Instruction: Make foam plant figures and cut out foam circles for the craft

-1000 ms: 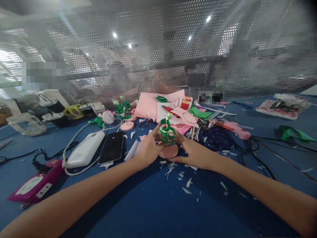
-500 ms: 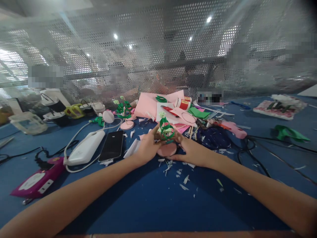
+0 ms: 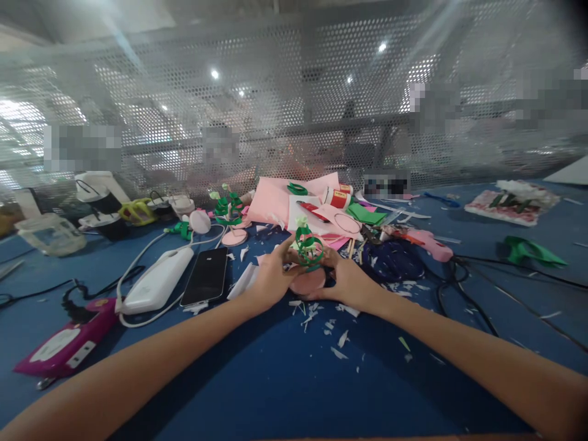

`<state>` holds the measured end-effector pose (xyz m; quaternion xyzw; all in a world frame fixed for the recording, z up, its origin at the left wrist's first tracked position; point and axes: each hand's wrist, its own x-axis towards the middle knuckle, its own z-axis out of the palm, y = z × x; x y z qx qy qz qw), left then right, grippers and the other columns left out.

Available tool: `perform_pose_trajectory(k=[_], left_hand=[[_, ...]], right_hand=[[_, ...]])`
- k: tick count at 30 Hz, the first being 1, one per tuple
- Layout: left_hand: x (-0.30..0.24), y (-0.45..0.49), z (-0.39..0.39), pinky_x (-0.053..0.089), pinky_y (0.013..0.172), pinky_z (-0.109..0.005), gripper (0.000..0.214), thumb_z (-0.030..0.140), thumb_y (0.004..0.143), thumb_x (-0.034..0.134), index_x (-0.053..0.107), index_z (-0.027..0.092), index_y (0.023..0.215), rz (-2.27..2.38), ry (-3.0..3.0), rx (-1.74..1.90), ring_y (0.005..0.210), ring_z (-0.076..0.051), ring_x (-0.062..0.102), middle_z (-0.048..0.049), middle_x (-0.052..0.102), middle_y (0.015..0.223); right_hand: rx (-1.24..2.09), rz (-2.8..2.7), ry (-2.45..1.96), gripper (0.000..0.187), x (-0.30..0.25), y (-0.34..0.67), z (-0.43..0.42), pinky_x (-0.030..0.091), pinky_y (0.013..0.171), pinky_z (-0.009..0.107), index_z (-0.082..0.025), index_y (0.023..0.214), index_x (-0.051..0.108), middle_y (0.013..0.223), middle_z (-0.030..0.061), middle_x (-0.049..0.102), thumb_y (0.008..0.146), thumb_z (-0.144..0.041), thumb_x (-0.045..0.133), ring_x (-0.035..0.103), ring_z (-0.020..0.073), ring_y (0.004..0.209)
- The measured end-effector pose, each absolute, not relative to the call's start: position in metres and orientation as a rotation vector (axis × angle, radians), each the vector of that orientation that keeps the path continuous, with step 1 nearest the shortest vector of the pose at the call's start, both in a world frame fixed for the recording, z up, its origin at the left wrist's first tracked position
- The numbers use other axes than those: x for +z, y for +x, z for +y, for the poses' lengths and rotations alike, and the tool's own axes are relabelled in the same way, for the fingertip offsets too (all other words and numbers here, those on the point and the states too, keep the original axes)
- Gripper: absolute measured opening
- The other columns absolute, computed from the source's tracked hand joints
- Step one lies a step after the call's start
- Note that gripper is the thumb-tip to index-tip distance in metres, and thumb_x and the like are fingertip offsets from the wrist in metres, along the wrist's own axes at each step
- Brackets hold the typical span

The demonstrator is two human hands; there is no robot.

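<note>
Between my two hands stands a small paper plant with curled green paper strips (image 3: 310,250) and a round pink base (image 3: 309,280). My left hand (image 3: 270,277) is closed on it from the left, fingertips near the lower strips and the base's edge. From the right, my right hand (image 3: 351,280) grips the base with its thumb low along the near rim and its fingers behind. Some fingertips of both hands are hidden by the plant. A similar paper plant (image 3: 229,207) on its own pink disc (image 3: 234,237) stands to the back left.
A black phone (image 3: 205,277), a white power bank (image 3: 160,282) and a magenta power strip (image 3: 68,343) lie at left. Pink paper (image 3: 271,199), a red-and-white jar (image 3: 337,197) and a pink glue gun (image 3: 432,244) lie behind and right. Paper scraps (image 3: 340,353) litter the blue table (image 3: 294,392).
The camera view has tilted up slightly, so the table sits lower. My right thumb has drawn in closer against the pink base. The plant stays between my hands.
</note>
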<state>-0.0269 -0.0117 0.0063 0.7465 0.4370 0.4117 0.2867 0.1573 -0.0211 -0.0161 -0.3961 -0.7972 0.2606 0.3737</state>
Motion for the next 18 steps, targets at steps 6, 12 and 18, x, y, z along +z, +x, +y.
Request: perform_pose_trajectory(k=[6, 12, 18], left_hand=[[0.0054, -0.0284, -0.0111, 0.055, 0.080, -0.032, 0.050, 0.012, 0.072, 0.061, 0.053, 0.018, 0.122, 1.130, 1.962, 1.145, 0.089, -0.018, 0.069, -0.0055, 0.072, 0.095], [0.0087, -0.0292, -0.0148, 0.055, 0.081, -0.033, 0.051, 0.008, 0.071, 0.062, 0.054, 0.016, 0.122, 1.205, 2.002, 1.092, 0.090, -0.020, 0.069, -0.0078, 0.073, 0.098], [0.0051, -0.0291, -0.0139, 0.055, 0.080, -0.032, 0.049, 0.007, 0.073, 0.062, 0.054, 0.016, 0.120, 1.291, 2.042, 1.065, 0.090, -0.020, 0.069, -0.0097, 0.070, 0.105]], right_hand=[[0.603, -1.992, -0.986, 0.087, -0.0118, 0.1557, -0.0246, 0.046, 0.095, 0.046, -0.022, 0.127, 0.045, 0.123, 0.0128, 0.061, 0.054, -0.052, 0.081, 0.059, 0.0304, 0.112], [0.640, -1.986, -1.054, 0.092, -0.0188, 0.1542, -0.0249, 0.047, 0.095, 0.045, -0.018, 0.129, 0.040, 0.122, 0.0159, 0.061, 0.054, -0.052, 0.081, 0.058, 0.0298, 0.114], [0.729, -1.953, -1.080, 0.097, -0.0200, 0.1536, -0.0258, 0.049, 0.093, 0.043, -0.018, 0.129, 0.037, 0.120, 0.0161, 0.063, 0.049, -0.044, 0.086, 0.057, 0.0306, 0.116]])
